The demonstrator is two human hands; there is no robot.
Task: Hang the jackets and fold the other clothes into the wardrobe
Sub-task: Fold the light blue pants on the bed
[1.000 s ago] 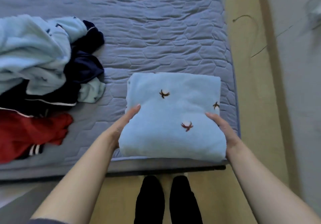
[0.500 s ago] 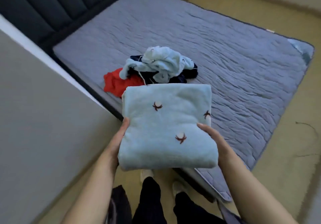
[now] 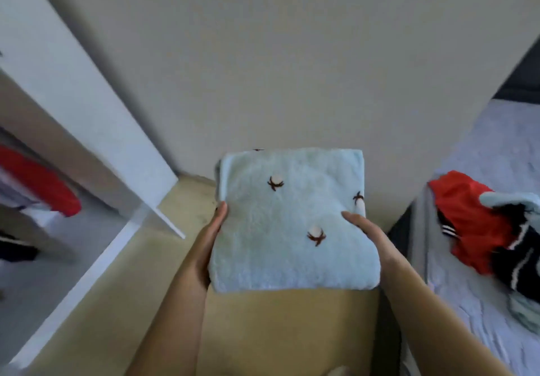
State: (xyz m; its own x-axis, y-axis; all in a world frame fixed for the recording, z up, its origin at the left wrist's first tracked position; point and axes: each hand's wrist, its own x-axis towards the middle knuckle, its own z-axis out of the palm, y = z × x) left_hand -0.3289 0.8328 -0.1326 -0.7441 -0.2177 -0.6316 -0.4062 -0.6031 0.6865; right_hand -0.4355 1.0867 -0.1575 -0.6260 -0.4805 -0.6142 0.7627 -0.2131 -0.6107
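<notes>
A folded light-blue fleece garment point(image 3: 289, 223) with small brown embroidered sprigs is carried in the air in front of me. My left hand point(image 3: 209, 240) grips its left edge, thumb on top. My right hand point(image 3: 369, 234) grips its right edge, thumb on top, fingers hidden beneath. The open wardrobe point(image 3: 49, 153) stands at the left, with a red garment point(image 3: 38, 183) inside. On the bed point(image 3: 479, 188) at the right lies a pile of red point(image 3: 473, 223), dark and pale-blue clothes.
A white wardrobe door point(image 3: 96, 107) juts out at the left, its lower corner near my left hand. A beige wall point(image 3: 263, 63) fills the view ahead. Yellowish floor point(image 3: 280, 329) lies below, with the bed's edge close on my right.
I have lifted the folded garment off the bed and turned left; the bed and clothes pile moved to the right edge, and the wardrobe came into view at the left.
</notes>
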